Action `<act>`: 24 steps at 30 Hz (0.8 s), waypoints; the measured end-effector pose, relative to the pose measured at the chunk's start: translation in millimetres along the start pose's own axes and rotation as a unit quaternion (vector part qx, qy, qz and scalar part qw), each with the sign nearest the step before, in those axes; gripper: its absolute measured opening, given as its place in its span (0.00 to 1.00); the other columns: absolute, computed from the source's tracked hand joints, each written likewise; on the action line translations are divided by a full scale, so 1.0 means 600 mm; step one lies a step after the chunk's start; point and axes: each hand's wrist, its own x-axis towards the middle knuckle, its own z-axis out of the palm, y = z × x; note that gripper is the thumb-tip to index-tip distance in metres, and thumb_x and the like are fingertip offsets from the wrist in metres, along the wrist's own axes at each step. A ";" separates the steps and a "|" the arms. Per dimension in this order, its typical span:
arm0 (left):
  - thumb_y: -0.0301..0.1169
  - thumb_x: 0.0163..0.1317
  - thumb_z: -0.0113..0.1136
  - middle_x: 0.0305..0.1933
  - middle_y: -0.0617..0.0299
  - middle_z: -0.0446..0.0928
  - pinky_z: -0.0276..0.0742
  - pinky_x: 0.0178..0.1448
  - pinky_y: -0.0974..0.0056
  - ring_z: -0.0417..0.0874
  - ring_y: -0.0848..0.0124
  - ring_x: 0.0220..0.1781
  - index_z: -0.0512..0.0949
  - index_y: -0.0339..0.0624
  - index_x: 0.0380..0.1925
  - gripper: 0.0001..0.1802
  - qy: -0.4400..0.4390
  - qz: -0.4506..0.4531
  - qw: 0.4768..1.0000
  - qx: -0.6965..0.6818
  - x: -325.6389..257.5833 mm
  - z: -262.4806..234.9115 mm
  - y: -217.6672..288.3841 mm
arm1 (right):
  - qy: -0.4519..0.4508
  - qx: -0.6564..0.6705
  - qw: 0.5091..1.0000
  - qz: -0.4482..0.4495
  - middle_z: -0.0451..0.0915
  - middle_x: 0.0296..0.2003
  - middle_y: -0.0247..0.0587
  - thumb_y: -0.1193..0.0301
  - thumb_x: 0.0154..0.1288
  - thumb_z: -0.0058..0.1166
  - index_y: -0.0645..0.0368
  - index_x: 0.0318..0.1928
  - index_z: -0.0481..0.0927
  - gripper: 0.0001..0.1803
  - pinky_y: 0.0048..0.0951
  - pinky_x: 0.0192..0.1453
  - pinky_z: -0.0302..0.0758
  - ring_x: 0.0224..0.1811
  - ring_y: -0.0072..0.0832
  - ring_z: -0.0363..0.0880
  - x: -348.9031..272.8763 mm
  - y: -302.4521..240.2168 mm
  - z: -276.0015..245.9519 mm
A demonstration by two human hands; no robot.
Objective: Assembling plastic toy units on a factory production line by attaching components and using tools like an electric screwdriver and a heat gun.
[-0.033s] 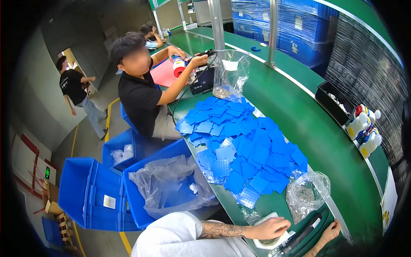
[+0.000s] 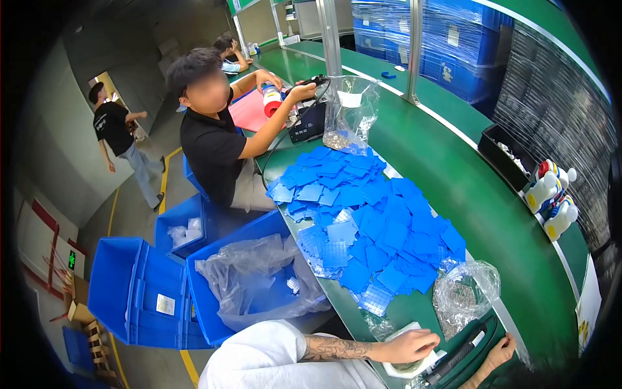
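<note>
My left hand (image 2: 407, 345), at the end of a tattooed forearm, rests closed over a white rounded object (image 2: 403, 371) on the green bench. Whatever its curled fingers might hold is hidden. At the lower right, my right hand (image 2: 501, 352) has its fingers drawn together beside a pale strip on the bench; nothing clear shows between them. Between the hands lies a black pen-shaped power screwdriver (image 2: 459, 356) with a looped cable. Just beyond it stands an open clear bag (image 2: 457, 299) of small metallic pieces. A heap of blue square sheets (image 2: 382, 227) covers the bench farther off.
Across the bench sits a co-worker (image 2: 214, 136) holding a red-white bottle-like part (image 2: 271, 104) and a black tool. Another clear bag (image 2: 346, 120) stands near them. Blue bins (image 2: 194, 285) line the left side. A black tray (image 2: 502, 152) and white toy-like figures (image 2: 551, 201) stand right.
The person walking at the far left has shifted slightly. My hands and the things on the bench show no visible movement.
</note>
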 end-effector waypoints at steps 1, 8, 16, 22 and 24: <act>0.21 0.56 0.54 0.28 0.55 0.69 0.69 0.33 0.59 0.74 0.59 0.28 0.71 0.35 0.35 0.06 -0.002 0.003 1.000 0.004 0.000 0.001 -0.002 | 0.001 0.001 1.000 -0.001 0.77 0.35 0.45 0.79 0.60 0.44 0.65 0.39 0.77 0.09 0.31 0.36 0.72 0.32 0.34 0.75 0.001 0.002 -0.001; 0.21 0.56 0.55 0.29 0.54 0.70 0.70 0.34 0.60 0.75 0.59 0.30 0.71 0.35 0.34 0.06 0.004 0.002 1.000 -0.007 0.001 0.003 -0.011 | -0.003 0.020 1.000 0.005 0.77 0.35 0.44 0.79 0.60 0.45 0.66 0.39 0.77 0.09 0.29 0.36 0.71 0.33 0.34 0.74 -0.002 -0.001 -0.001; 0.19 0.54 0.53 0.30 0.54 0.71 0.71 0.35 0.60 0.74 0.59 0.31 0.71 0.35 0.35 0.07 0.009 -0.014 1.000 -0.010 -0.003 0.003 -0.013 | -0.006 0.034 0.999 0.009 0.77 0.36 0.45 0.79 0.60 0.45 0.66 0.39 0.77 0.09 0.29 0.37 0.71 0.34 0.34 0.74 -0.006 -0.016 -0.008; 0.17 0.52 0.51 0.31 0.53 0.70 0.70 0.35 0.60 0.73 0.58 0.30 0.71 0.34 0.35 0.09 0.019 0.006 1.000 -0.005 0.001 0.002 -0.006 | -0.027 0.035 0.999 0.029 0.77 0.37 0.45 0.80 0.60 0.44 0.67 0.39 0.77 0.09 0.30 0.38 0.71 0.35 0.34 0.74 -0.007 -0.019 -0.010; 0.17 0.52 0.51 0.31 0.53 0.70 0.70 0.35 0.60 0.73 0.58 0.31 0.71 0.34 0.36 0.10 0.014 0.002 1.000 -0.004 0.000 0.003 -0.009 | -0.018 0.034 0.999 0.012 0.77 0.37 0.45 0.79 0.60 0.45 0.67 0.39 0.77 0.09 0.30 0.39 0.71 0.35 0.34 0.74 -0.007 -0.016 -0.012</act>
